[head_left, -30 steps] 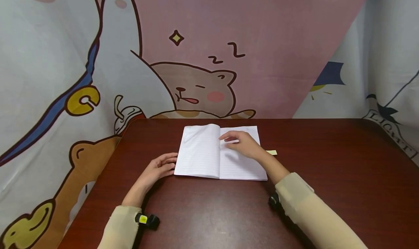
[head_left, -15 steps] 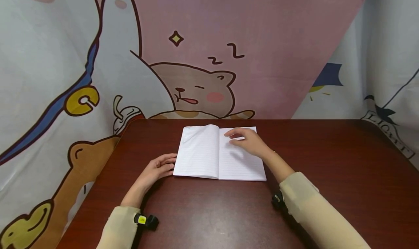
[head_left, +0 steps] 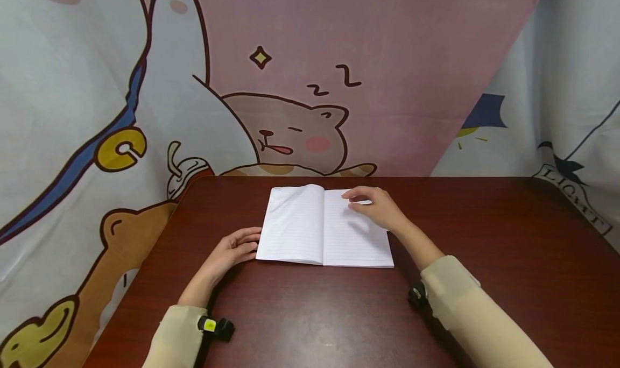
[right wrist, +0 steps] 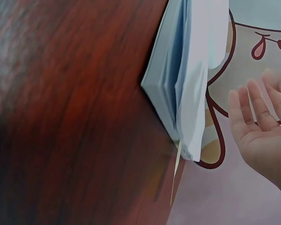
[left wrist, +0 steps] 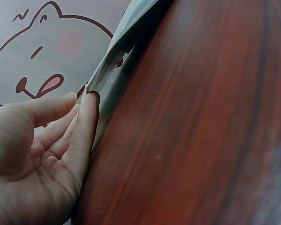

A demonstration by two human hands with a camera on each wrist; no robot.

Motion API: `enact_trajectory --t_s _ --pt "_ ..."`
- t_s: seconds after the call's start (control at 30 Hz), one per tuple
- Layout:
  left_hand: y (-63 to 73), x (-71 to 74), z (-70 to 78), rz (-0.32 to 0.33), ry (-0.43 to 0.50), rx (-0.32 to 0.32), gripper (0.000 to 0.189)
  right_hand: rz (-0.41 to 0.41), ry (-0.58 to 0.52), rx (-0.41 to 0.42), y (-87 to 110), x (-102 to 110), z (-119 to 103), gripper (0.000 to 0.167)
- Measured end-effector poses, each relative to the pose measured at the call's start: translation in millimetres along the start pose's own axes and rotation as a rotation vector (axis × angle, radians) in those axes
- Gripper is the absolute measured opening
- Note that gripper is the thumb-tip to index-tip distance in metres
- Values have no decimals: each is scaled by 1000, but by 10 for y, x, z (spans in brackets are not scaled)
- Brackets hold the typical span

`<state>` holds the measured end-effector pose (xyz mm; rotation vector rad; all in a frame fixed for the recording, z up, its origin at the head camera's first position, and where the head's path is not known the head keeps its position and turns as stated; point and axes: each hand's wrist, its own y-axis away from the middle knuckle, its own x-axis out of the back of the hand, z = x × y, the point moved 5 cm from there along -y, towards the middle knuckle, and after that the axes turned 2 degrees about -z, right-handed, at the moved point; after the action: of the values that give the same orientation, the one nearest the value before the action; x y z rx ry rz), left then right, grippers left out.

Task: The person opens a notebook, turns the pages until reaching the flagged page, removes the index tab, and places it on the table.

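An open notebook (head_left: 293, 225) with white lined pages lies on the dark wooden table. My left hand (head_left: 234, 248) rests at its left side, fingers extended, fingertips at the left edge. In the left wrist view the thumb and fingertips of the left hand (left wrist: 47, 145) meet the notebook's edge (left wrist: 112, 56). Over the right page hovers my right hand (head_left: 378, 206), fingers loosely bent with a gap to the thumb and nothing between them. The right wrist view shows that right hand (right wrist: 267, 122) apart from the lifted-looking pages (right wrist: 196, 89).
A thin yellow strip (right wrist: 176, 173) sticks out of the notebook's right side; the right forearm hides it in the head view. The brown table (head_left: 484, 239) meets a cartoon-printed curtain (head_left: 402, 77) at the back. Each wrist wears a small black camera (head_left: 225, 329).
My right hand has drifted right across the right page, away from the centre fold. The yellow strip has gone behind the right arm. My left hand stays in place.
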<state>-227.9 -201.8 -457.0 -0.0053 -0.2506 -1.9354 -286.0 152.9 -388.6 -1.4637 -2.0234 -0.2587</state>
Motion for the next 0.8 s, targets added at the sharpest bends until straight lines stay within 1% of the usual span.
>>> enact_trajectory --t_s 0.1,0.33,0.47,0.7,0.8 --pt "-4 -2 -3 7 1 4 50 15 0 -5 14 31 28 25" --pt "-3 6 0 -4 -16 -9 52 33 -16 -8 44 95 80 25" --pt "-3 2 -1 1 -2 2 50 37 -12 -12 60 127 109 26" --pt "-4 -5 5 -2 2 2 51 51 18 -52 79 189 185 26" --pt "0 -2 5 -5 3 1 51 58 13 -62 91 212 202 27"
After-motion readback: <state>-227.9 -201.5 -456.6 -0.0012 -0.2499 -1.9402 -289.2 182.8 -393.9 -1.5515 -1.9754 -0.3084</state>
